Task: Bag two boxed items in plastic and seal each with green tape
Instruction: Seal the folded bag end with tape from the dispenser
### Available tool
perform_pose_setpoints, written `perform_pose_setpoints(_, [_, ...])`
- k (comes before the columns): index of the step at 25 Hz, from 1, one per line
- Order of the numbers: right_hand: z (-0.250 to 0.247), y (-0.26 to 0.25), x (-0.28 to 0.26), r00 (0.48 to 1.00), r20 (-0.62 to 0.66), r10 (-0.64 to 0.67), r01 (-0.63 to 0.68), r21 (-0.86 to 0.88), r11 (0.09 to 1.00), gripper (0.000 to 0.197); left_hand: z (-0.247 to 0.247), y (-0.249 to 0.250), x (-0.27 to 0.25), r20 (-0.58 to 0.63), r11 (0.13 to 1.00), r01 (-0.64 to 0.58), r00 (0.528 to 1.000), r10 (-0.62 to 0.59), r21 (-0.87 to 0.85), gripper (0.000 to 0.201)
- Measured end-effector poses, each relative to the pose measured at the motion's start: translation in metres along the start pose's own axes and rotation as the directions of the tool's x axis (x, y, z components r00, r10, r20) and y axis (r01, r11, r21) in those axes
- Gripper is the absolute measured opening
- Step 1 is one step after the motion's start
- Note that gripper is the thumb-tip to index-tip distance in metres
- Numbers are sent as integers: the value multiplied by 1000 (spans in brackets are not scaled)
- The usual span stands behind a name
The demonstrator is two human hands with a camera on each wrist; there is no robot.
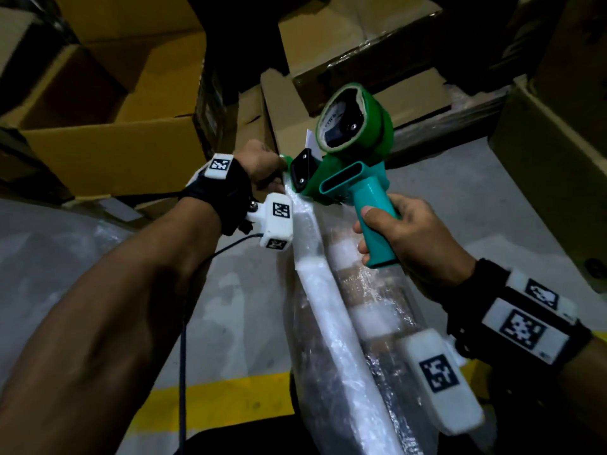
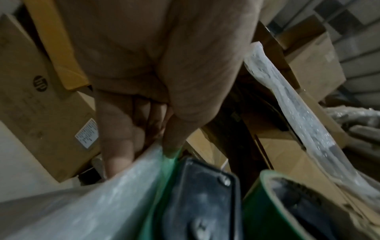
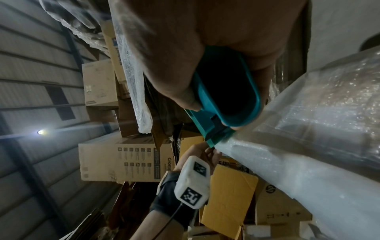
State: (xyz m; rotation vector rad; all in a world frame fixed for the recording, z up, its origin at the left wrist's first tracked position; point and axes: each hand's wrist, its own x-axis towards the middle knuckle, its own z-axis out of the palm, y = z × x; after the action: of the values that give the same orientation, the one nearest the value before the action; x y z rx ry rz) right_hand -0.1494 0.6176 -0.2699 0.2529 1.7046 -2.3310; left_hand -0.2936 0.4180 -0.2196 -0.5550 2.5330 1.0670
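Observation:
A long boxed item wrapped in clear plastic (image 1: 348, 323) stands on end between my arms, its folded bag edge running up toward the top. My right hand (image 1: 404, 238) grips the teal handle of a tape dispenser (image 1: 348, 178) that carries a green tape roll (image 1: 358, 119). The dispenser's mouth presses on the bag's top end. My left hand (image 1: 262, 165) pinches the plastic fold there. In the left wrist view my fingers (image 2: 117, 146) hold the plastic (image 2: 98, 203), and my thumb touches a strip of green tape (image 2: 164, 178). The right wrist view shows the dispenser handle (image 3: 226, 94) against the wrapped box (image 3: 308, 129).
Open and stacked cardboard boxes (image 1: 108, 103) crowd the floor ahead and to the right (image 1: 551, 152). Another plastic-wrapped long item (image 2: 298, 104) leans among the boxes. Grey floor with a yellow line (image 1: 223, 402) lies below. A cable (image 1: 184, 356) hangs from my left wrist.

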Motion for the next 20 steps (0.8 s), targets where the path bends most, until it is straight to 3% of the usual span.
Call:
perform_pose_setpoints(3, [-3,0,0,1000,-12,-24,23,-49,999,18,-9,8,-5,85,999,48,995,-46,-23,13])
perform_pose_setpoints(9, [-7,9,5,997,-33,-75,70,-136,988,13,-1,17,-12,207,966,141,974,-96,-217,22])
perform_pose_setpoints(12, [-5,17,8,997,-12,-81,78,-152,985,23,7,19,-10,138,990,104,986,-90,-98,22])
perform_pose_setpoints(15, [-2,18,12,997,24,-68,71,-155,985,39,14,22,-2,-9,999,31,999,-32,-19,29])
perform_pose_setpoints(20, [-5,13,28,998,-30,-58,54,-103,993,39,22,39,20,-165,994,-43,985,59,97,21])
